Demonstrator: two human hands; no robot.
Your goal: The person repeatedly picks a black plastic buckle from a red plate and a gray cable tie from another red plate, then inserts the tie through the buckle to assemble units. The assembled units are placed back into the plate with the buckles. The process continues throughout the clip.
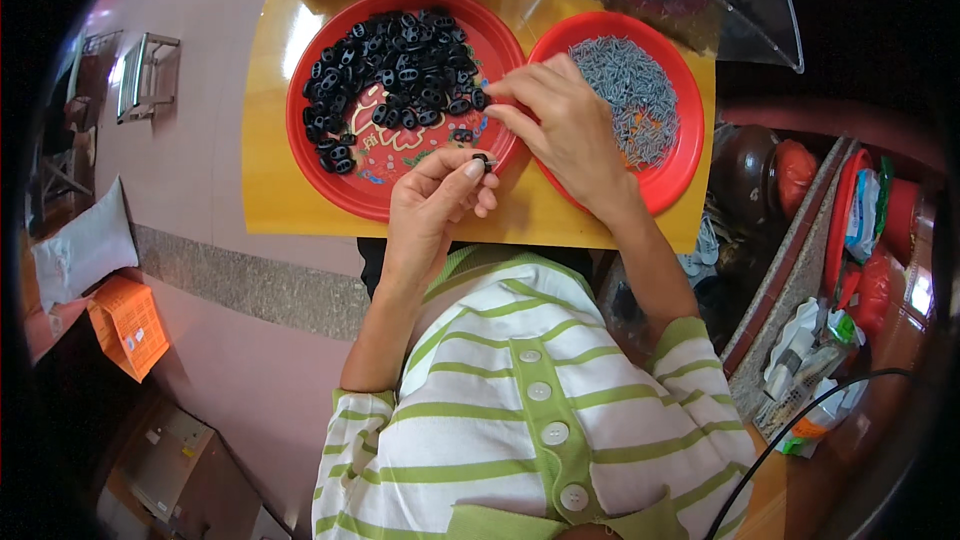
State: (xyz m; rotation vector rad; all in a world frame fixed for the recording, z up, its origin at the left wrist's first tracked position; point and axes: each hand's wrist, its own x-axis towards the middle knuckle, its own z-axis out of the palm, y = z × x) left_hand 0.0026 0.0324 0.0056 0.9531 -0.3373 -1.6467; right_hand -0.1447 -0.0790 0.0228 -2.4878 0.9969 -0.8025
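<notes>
My left hand (432, 202) is closed, its thumb and fingers pinching a small black plastic piece (481, 158) with a thin silvery pin or screw at it. Above and to the right, my right hand (572, 132) reaches over the rim between two red trays. Its thumb and index finger close on a black two-holed plastic piece (479, 98). Many similar black pieces (400, 65) are heaped in the left round red tray (345, 202), which has a printed floor. Small grey screws (622, 80) fill much of the right red tray (690, 130), partly behind my right hand.
Both trays stand on a yellow table (275, 210). Along its far edge are clear plastic bins (755, 0) with dark pieces. A metal stool (148, 78), a white sack (85, 250) and an orange box (128, 325) stand at left. Shelved goods (800, 350) are at right.
</notes>
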